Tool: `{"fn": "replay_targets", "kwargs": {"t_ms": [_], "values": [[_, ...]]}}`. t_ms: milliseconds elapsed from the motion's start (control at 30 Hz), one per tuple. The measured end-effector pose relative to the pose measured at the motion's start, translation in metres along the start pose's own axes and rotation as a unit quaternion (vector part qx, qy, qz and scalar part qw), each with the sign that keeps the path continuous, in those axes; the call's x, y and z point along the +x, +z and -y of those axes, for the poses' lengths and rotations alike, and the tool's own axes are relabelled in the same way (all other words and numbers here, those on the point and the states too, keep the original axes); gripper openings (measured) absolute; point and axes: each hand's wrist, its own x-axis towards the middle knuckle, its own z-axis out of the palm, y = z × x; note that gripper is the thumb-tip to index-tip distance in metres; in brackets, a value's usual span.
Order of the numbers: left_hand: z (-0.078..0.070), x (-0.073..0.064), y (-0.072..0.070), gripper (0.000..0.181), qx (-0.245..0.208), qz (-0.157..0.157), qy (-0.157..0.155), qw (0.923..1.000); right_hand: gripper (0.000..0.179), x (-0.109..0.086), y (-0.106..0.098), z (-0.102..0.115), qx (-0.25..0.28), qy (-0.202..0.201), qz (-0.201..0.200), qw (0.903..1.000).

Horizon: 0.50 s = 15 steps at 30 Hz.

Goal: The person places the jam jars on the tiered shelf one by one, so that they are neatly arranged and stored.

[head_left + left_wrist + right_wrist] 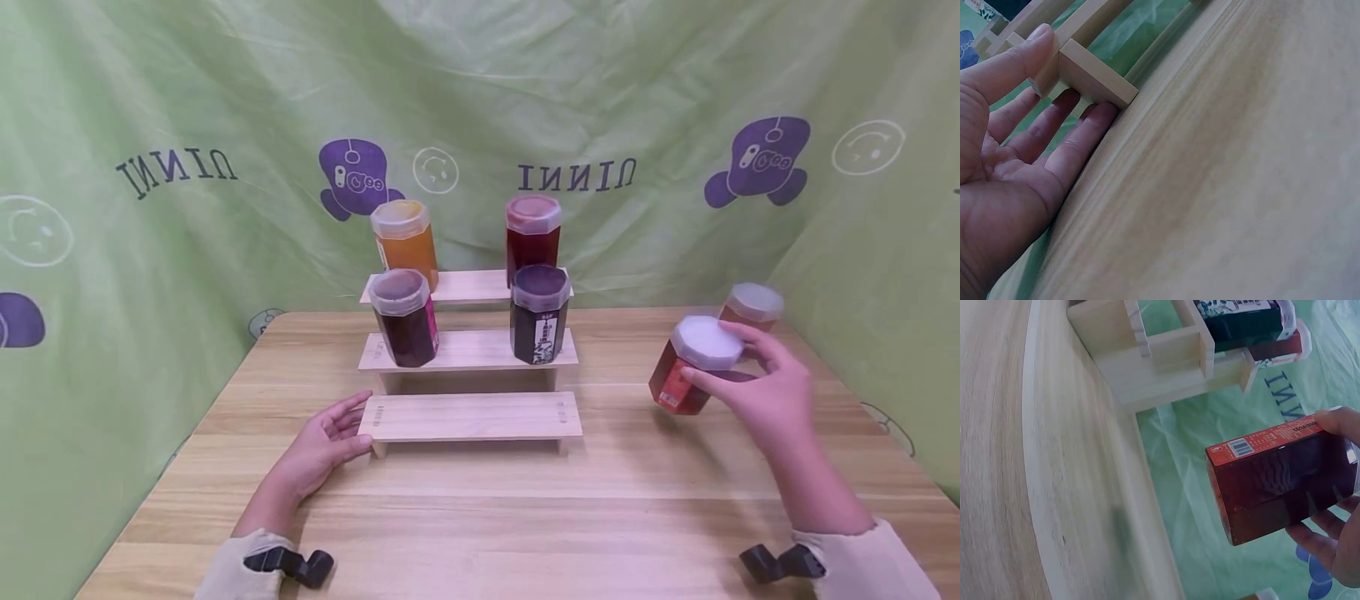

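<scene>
My right hand (776,387) grips an octagonal jar (1282,478) by its white lid, thumb on one side and fingers on the other. This jar has dark red contents and a red label with a barcode; it is tilted, held above the table at the right. At the left end of a three-step wooden display stand (472,417), my left hand (324,443) holds the lowest step. Its thumb lies at the front corner, and other fingers (1088,140) reach the step's leg near the tabletop. Nothing stands on that lowest step.
Two dark jars, one (405,321) left and one (540,317) right, stand on the middle step. The top step carries an orange jar (408,242) and a red jar (532,237). Another white-lidded jar (752,304) is behind my right hand. Green printed cloth (480,100) surrounds the wooden table (487,533).
</scene>
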Motion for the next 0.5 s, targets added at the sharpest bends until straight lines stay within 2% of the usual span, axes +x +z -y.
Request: {"fn": "replay_targets", "kwargs": {"t_ms": [233,500], "values": [[0.001,0.000,-0.001,0.080,-0.008,0.002,-0.001,1.0000,0.072,-0.005,0.007,0.007,0.000,-0.020,0.016,0.9997],[0.001,0.000,-0.001,0.079,-0.005,-0.001,-0.002,1.0000,0.070,-0.011,0.015,0.017,0.025,-0.036,0.039,0.9983]]}}
